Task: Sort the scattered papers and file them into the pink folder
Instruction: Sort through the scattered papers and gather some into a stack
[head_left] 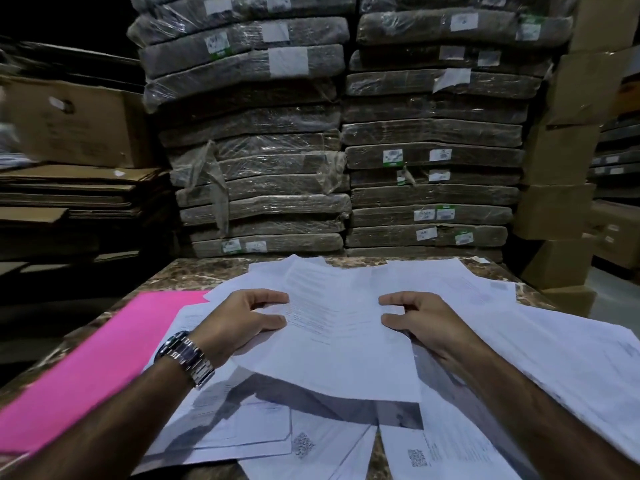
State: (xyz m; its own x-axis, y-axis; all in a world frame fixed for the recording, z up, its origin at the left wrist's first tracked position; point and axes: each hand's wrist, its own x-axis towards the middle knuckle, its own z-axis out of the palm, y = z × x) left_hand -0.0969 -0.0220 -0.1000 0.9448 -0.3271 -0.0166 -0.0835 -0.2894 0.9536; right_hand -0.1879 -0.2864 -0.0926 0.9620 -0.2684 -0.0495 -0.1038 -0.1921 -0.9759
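Several white printed papers (561,344) lie scattered and overlapping across a marble-patterned table (194,271). One sheet (339,327) is lifted off the pile; my left hand (242,320), with a metal watch on its wrist, pinches its left edge, and my right hand (415,320) pinches its right edge. The pink folder (100,362) lies closed and flat at the left of the table, partly under the papers' left edge. More sheets with QR codes (304,445) rest near the front edge, below the lifted sheet.
Behind the table rise two tall stacks of plastic-wrapped bundles (346,133). Flattened cardboard and a brown box (72,123) stand at the left, and stacked cardboard boxes (568,150) at the right. The surroundings are dim.
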